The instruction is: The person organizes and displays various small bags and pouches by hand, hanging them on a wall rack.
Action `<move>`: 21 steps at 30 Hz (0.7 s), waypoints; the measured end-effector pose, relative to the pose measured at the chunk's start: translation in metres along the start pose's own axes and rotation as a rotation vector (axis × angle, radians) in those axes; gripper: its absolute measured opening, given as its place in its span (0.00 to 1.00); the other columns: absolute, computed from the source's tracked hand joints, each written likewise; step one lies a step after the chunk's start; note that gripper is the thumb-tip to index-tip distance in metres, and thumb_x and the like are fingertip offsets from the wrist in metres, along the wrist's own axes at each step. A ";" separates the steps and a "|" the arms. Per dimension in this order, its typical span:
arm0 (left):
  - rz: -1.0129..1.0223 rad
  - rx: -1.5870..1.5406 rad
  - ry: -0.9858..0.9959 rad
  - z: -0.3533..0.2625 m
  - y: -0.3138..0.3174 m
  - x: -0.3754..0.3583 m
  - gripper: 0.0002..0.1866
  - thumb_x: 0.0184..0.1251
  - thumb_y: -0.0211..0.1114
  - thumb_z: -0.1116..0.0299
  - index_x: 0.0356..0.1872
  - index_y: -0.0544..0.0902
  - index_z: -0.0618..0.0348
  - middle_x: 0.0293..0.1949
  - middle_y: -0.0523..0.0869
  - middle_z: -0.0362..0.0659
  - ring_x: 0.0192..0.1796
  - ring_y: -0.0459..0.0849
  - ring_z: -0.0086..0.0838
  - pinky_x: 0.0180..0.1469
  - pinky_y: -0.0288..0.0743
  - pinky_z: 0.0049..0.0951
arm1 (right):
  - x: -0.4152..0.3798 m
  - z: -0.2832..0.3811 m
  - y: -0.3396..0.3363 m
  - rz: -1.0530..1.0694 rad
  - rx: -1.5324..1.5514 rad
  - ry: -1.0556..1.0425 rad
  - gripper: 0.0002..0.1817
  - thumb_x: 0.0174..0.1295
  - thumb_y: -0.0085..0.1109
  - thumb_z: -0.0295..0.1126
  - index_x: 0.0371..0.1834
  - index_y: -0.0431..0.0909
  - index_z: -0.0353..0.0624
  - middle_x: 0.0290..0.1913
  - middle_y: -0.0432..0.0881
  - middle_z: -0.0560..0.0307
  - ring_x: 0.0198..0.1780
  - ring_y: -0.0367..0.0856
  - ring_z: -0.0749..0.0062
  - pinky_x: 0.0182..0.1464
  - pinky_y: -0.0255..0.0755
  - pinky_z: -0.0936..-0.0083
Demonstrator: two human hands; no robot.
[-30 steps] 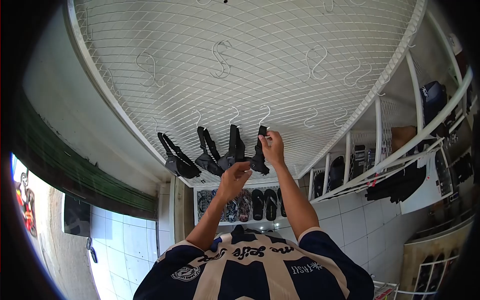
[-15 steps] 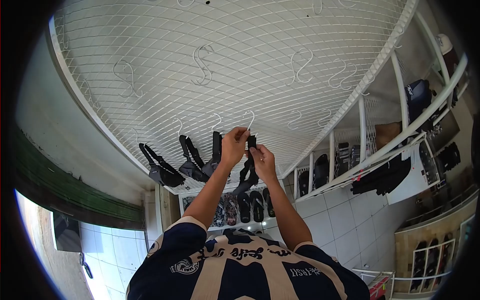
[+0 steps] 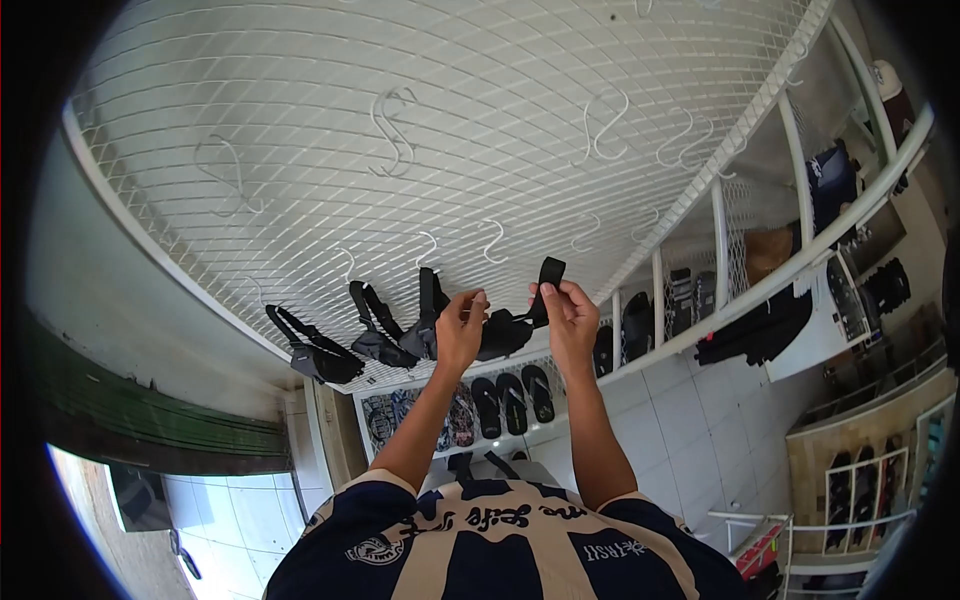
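Observation:
My right hand (image 3: 572, 318) pinches the looped black strap of a small black bag (image 3: 503, 336), out in front of the white wire mesh panel (image 3: 330, 200). Beside that bag is my left hand (image 3: 460, 335), its thumb and fingers drawn together. Whether it grips part of the bag is hidden. Above the hands, a white S-hook (image 3: 493, 242) hangs bare on the mesh. Just left, several similar bags hang by their straps from hooks, among them a black bag (image 3: 325, 358) at the far left and a dark bag (image 3: 385, 345) nearer my hand.
Below the panel, flip-flops (image 3: 510, 403) lie in a row on a white shelf (image 3: 405, 378). To the right runs a white metal rack (image 3: 722, 235) with footwear and caps. A green rolled shutter (image 3: 150, 390) is at the left. More S-hooks (image 3: 393, 130) hang higher up.
The black bag's strap has come away from the S-hook. My right hand has moved right and up with the strap, and my left hand has dropped from the hook.

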State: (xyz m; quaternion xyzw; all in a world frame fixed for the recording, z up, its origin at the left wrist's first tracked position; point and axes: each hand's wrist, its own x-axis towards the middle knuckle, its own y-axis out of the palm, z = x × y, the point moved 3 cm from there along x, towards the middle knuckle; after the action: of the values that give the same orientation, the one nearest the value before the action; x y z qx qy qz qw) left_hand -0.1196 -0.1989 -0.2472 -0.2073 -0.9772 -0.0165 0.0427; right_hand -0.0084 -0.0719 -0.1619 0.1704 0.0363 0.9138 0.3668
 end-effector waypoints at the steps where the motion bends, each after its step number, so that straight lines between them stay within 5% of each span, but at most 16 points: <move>1: 0.027 0.073 0.066 -0.004 0.001 -0.009 0.20 0.77 0.62 0.57 0.51 0.85 0.67 0.37 0.91 0.49 0.40 0.90 0.30 0.44 0.82 0.31 | -0.007 0.003 -0.004 0.002 -0.039 0.032 0.10 0.73 0.60 0.27 0.49 0.80 0.29 0.43 0.89 0.49 0.42 0.86 0.76 0.47 0.78 0.80; 2: 0.139 0.068 -0.022 -0.003 0.001 -0.018 0.23 0.73 0.67 0.55 0.57 0.83 0.65 0.44 0.90 0.51 0.45 0.89 0.34 0.51 0.81 0.33 | -0.011 0.004 -0.005 -0.007 -0.007 0.015 0.10 0.73 0.61 0.27 0.50 0.81 0.29 0.44 0.89 0.50 0.44 0.85 0.77 0.49 0.77 0.82; 4: 0.328 0.133 0.140 -0.013 0.006 -0.033 0.34 0.63 0.76 0.53 0.64 0.78 0.62 0.58 0.85 0.54 0.59 0.85 0.41 0.61 0.77 0.38 | -0.017 0.007 -0.012 -0.017 -0.030 0.030 0.10 0.72 0.61 0.27 0.50 0.81 0.29 0.45 0.88 0.51 0.46 0.85 0.79 0.51 0.75 0.84; 5: 0.471 0.206 0.192 -0.018 0.008 -0.037 0.48 0.48 0.84 0.52 0.70 0.73 0.60 0.69 0.76 0.55 0.71 0.74 0.46 0.68 0.71 0.45 | -0.018 0.008 -0.017 -0.016 -0.042 0.031 0.10 0.72 0.61 0.27 0.50 0.81 0.30 0.45 0.88 0.53 0.46 0.84 0.81 0.51 0.74 0.85; 6: 0.494 0.192 0.174 -0.018 0.013 -0.038 0.48 0.48 0.84 0.52 0.70 0.73 0.60 0.69 0.76 0.55 0.71 0.74 0.46 0.68 0.71 0.45 | -0.020 0.017 -0.019 -0.027 -0.076 0.022 0.10 0.72 0.61 0.26 0.49 0.81 0.30 0.45 0.88 0.54 0.46 0.84 0.82 0.50 0.74 0.86; 8: 0.559 0.357 0.463 -0.025 0.027 -0.047 0.52 0.41 0.87 0.53 0.71 0.72 0.59 0.68 0.77 0.54 0.72 0.73 0.48 0.68 0.71 0.46 | -0.024 0.027 -0.030 -0.032 -0.107 0.024 0.09 0.72 0.61 0.26 0.49 0.81 0.31 0.44 0.88 0.55 0.45 0.83 0.83 0.48 0.73 0.86; 10: 0.600 0.361 0.525 -0.015 0.039 -0.052 0.50 0.41 0.87 0.57 0.69 0.74 0.59 0.64 0.80 0.54 0.67 0.77 0.48 0.67 0.72 0.44 | -0.029 0.036 -0.044 -0.064 -0.092 0.019 0.09 0.72 0.62 0.26 0.49 0.81 0.31 0.43 0.88 0.56 0.44 0.83 0.84 0.48 0.73 0.87; 12: 0.902 0.249 0.233 0.001 0.055 -0.064 0.42 0.45 0.85 0.61 0.65 0.77 0.60 0.57 0.83 0.54 0.60 0.82 0.45 0.63 0.75 0.40 | -0.036 0.057 -0.058 -0.132 -0.097 -0.027 0.08 0.72 0.62 0.25 0.48 0.82 0.32 0.42 0.87 0.58 0.43 0.82 0.85 0.47 0.73 0.86; 13: 0.930 0.172 0.152 0.007 0.065 -0.074 0.31 0.49 0.82 0.65 0.57 0.83 0.61 0.47 0.88 0.53 0.49 0.87 0.42 0.54 0.79 0.35 | -0.040 0.066 -0.067 -0.214 -0.153 -0.068 0.09 0.71 0.63 0.27 0.48 0.82 0.32 0.39 0.87 0.61 0.38 0.80 0.86 0.41 0.73 0.86; 17: 1.052 0.253 0.053 -0.009 0.090 -0.121 0.19 0.55 0.80 0.67 0.46 0.87 0.63 0.34 0.90 0.49 0.32 0.89 0.34 0.41 0.81 0.28 | -0.067 0.079 -0.146 -0.493 -0.248 -0.016 0.14 0.68 0.69 0.32 0.50 0.81 0.34 0.33 0.84 0.66 0.31 0.77 0.86 0.31 0.70 0.85; 21: 1.008 0.084 0.047 -0.024 0.117 -0.168 0.19 0.53 0.81 0.67 0.44 0.87 0.64 0.35 0.91 0.45 0.33 0.88 0.27 0.41 0.82 0.26 | -0.136 0.084 -0.239 -0.842 -0.125 0.051 0.26 0.67 0.68 0.31 0.64 0.71 0.34 0.33 0.86 0.59 0.31 0.82 0.80 0.31 0.77 0.80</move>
State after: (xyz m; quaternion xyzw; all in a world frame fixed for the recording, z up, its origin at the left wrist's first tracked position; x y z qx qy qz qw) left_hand 0.0827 -0.1605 -0.2367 -0.6509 -0.7543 0.0409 0.0758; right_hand 0.2687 0.0045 -0.1670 0.0955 0.0562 0.6886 0.7166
